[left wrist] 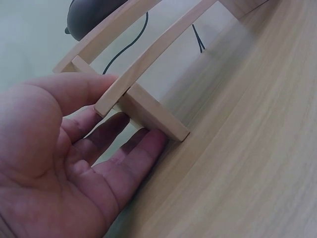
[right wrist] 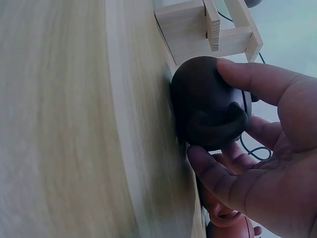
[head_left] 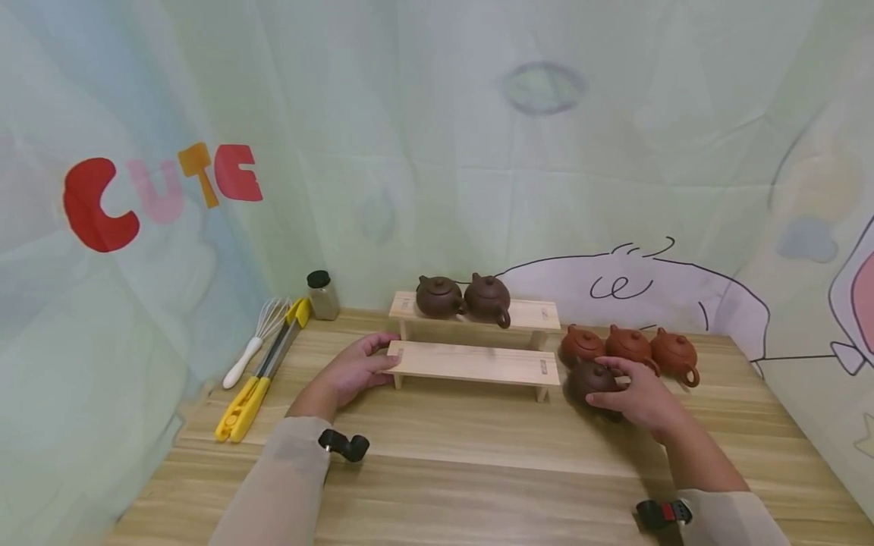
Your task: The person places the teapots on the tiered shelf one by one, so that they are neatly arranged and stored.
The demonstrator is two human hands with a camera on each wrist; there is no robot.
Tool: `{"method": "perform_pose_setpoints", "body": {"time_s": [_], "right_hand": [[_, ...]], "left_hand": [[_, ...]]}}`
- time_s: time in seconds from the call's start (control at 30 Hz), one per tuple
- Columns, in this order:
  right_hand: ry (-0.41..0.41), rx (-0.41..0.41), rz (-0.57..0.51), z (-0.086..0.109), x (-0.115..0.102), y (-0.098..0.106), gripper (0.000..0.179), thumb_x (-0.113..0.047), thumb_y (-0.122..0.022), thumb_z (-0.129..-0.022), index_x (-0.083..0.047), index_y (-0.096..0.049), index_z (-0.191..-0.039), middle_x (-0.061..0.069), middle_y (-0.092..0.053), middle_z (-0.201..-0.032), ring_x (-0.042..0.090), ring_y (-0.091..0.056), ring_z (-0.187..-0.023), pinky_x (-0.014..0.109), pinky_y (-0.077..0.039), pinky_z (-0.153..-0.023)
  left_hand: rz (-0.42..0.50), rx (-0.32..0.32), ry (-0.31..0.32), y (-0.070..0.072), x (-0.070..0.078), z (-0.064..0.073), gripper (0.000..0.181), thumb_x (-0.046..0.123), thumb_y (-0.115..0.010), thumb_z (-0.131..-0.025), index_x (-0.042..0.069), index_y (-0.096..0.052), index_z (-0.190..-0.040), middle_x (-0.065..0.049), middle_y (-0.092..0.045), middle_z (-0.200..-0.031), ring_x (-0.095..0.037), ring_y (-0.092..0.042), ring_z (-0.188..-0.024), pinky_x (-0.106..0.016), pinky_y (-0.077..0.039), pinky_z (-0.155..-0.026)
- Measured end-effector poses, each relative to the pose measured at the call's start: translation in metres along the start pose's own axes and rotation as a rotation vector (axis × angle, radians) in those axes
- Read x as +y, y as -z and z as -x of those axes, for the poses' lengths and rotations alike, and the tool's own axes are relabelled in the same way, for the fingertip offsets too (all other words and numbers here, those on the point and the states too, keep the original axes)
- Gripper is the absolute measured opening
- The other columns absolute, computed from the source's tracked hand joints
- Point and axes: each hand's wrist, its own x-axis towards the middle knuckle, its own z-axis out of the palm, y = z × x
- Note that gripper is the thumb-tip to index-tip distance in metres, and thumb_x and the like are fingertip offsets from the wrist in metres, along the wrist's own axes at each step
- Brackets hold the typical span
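Observation:
My right hand (head_left: 645, 398) holds a dark brown clay teapot (head_left: 589, 383) just right of the lower wooden stand. In the right wrist view, the thumb lies on one side of the teapot (right wrist: 205, 94) and the fingers curl round the other, its handle (right wrist: 218, 130) between them. My left hand (head_left: 355, 370) grips the left end of the lower wooden stand (head_left: 471, 362), thumb at the top board and fingers by the leg (left wrist: 156, 116). Two more dark brown teapots, one on the left (head_left: 439, 296) and one beside it (head_left: 488, 298), sit on the higher wooden stand (head_left: 529, 312) behind.
Three reddish-brown teapots (head_left: 629, 346) stand in a row behind the held one. To the left lie a whisk (head_left: 256, 341) with a white handle and yellow-and-grey tongs (head_left: 262, 371). A black-lidded jar (head_left: 323, 296) stands at the back, near the printed curtain (head_left: 444, 189).

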Motion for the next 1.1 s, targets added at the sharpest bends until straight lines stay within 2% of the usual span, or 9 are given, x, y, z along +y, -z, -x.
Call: {"method": "perform_pose_setpoints", "body": {"time_s": [0.2, 0.33, 0.73, 0.93, 1.1], "right_hand": [[-0.008, 0.007, -0.002, 0.0, -0.002, 0.0, 0.084, -0.03, -0.089, -0.088, -0.003, -0.049, -0.157, 0.029, -0.051, -0.156, 0.045, -0.059, -0.134, 0.048, -0.06, -0.099], [0.018, 0.029, 0.006, 0.002, -0.008, 0.005, 0.083, -0.031, -0.09, -0.087, -0.003, -0.051, -0.155, 0.028, -0.054, -0.155, 0.045, -0.06, -0.133, 0.044, -0.06, -0.096], [0.078, 0.088, -0.042, 0.012, -0.047, 0.023, 0.085, -0.039, -0.089, -0.088, -0.009, -0.05, -0.158, 0.028, -0.06, -0.147, 0.041, -0.061, -0.131, 0.036, -0.061, -0.09], [0.11, 0.079, -0.058, 0.0, -0.071, 0.026, 0.082, -0.037, -0.087, -0.09, -0.014, -0.049, -0.159, 0.026, -0.061, -0.149, 0.04, -0.061, -0.132, 0.041, -0.06, -0.095], [0.063, 0.032, -0.114, -0.019, -0.092, 0.028, 0.084, -0.039, -0.087, -0.09, -0.022, -0.047, -0.161, 0.023, -0.051, -0.159, 0.042, -0.057, -0.139, 0.05, -0.062, -0.1]], "left_hand": [[0.001, -0.006, -0.007, 0.001, 0.0, 0.001, 0.061, 0.02, -0.066, -0.107, 0.006, -0.041, -0.161, -0.019, -0.039, -0.168, -0.03, -0.059, -0.138, -0.049, -0.053, -0.117], [0.002, -0.009, -0.012, 0.001, 0.002, 0.002, 0.062, 0.02, -0.066, -0.107, 0.006, -0.04, -0.161, -0.019, -0.038, -0.169, -0.03, -0.059, -0.138, -0.05, -0.053, -0.117], [-0.001, -0.006, -0.011, -0.001, 0.002, 0.001, 0.061, 0.019, -0.065, -0.107, 0.004, -0.039, -0.161, -0.018, -0.035, -0.17, -0.03, -0.059, -0.137, -0.049, -0.054, -0.116], [-0.009, -0.006, -0.011, 0.0, 0.002, 0.0, 0.062, 0.019, -0.065, -0.107, 0.004, -0.039, -0.161, -0.019, -0.036, -0.169, -0.03, -0.059, -0.138, -0.049, -0.054, -0.115], [-0.013, -0.007, -0.013, -0.001, 0.002, 0.0, 0.06, 0.018, -0.064, -0.108, 0.004, -0.04, -0.16, -0.019, -0.036, -0.169, -0.03, -0.059, -0.137, -0.049, -0.055, -0.114]]}}
